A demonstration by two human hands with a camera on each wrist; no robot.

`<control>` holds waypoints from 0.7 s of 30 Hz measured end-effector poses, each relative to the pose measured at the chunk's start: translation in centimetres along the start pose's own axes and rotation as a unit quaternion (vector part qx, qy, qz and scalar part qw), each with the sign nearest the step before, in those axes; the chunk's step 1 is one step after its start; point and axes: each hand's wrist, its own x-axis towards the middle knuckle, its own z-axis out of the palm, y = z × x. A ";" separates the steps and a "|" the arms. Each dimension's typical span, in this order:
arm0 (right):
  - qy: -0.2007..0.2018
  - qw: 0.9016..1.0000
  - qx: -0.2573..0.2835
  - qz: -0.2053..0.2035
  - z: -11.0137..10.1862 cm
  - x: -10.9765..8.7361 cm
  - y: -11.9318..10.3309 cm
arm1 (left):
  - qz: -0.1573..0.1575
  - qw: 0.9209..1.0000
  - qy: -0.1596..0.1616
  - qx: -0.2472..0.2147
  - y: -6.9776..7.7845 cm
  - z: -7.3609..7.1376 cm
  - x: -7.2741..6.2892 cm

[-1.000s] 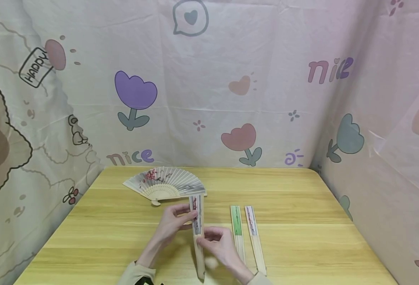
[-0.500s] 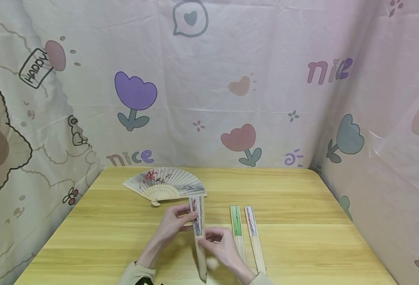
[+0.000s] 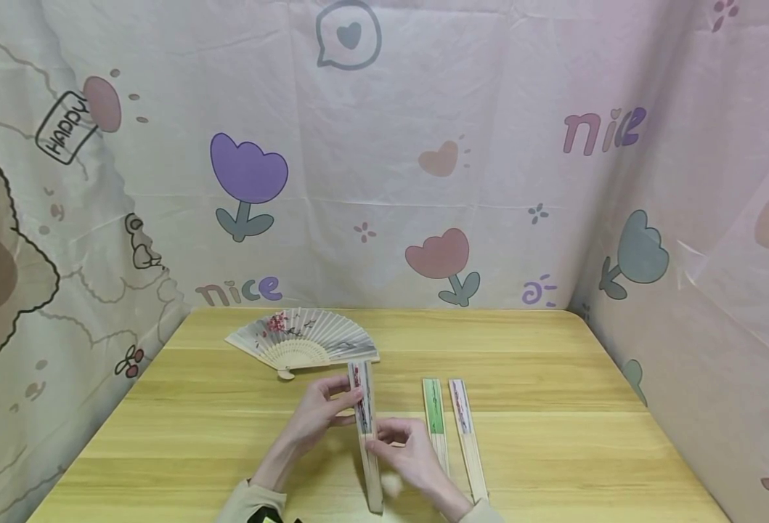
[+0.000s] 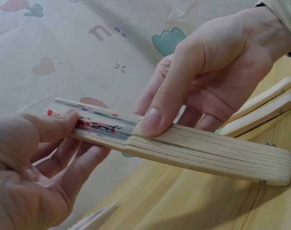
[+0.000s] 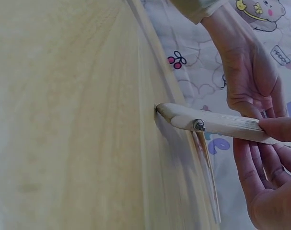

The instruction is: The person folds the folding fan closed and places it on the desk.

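Note:
A folded hand fan (image 3: pixel 369 465) with wooden ribs and a pale band of red blossoms stands tilted between my hands. My left hand (image 3: pixel 319 410) pinches its printed upper part between thumb and fingers. Lower down, my right hand (image 3: pixel 405 447) grips the ribs just below the band, its thumb (image 4: pixel 152 120) lying on top of them. A thin gap runs between the ribs near that thumb in the left wrist view. The fan's metal-pinned end (image 5: pixel 199 124) points down to the wooden table in the right wrist view.
An opened fan (image 3: pixel 306 341) with red blossoms lies at the back left of the table (image 3: pixel 541 450). Right of my hands lie two more folded fans, a green one (image 3: pixel 434 407) and a white one (image 3: pixel 462 407). A printed curtain (image 3: pixel 358 181) encloses the table's back and sides.
The lower end of the held fan has swung slightly to the right. Both hands keep their grip in nearly the same place.

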 end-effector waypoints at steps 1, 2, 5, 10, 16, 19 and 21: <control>-0.001 1.000 0.001 0.001 0.0 0.0 0.0 | -0.001 1.000 0.001 -0.002 0.0 0.0 0.0; -0.001 1.000 0.001 0.002 0.0 0.0 -0.1 | -0.002 1.000 0.003 -0.004 0.0 0.0 0.0; -0.001 1.000 -0.002 0.007 0.0 -0.1 -0.1 | -0.004 1.000 0.011 -0.008 0.0 0.1 0.0; -0.008 1.000 -0.017 0.007 0.0 -0.1 0.1 | 0.004 1.000 0.028 -0.008 0.1 0.3 0.1; -0.019 0.999 -0.040 -0.002 -0.2 0.0 0.3 | 0.031 0.999 0.029 0.018 0.3 0.2 0.1; -0.023 0.999 -0.049 -0.009 -0.4 0.0 0.3 | 0.037 0.999 0.032 0.020 0.4 0.2 0.1; -0.027 0.998 -0.052 -0.012 -0.4 0.0 0.3 | 0.036 0.998 0.038 0.019 0.5 0.3 0.1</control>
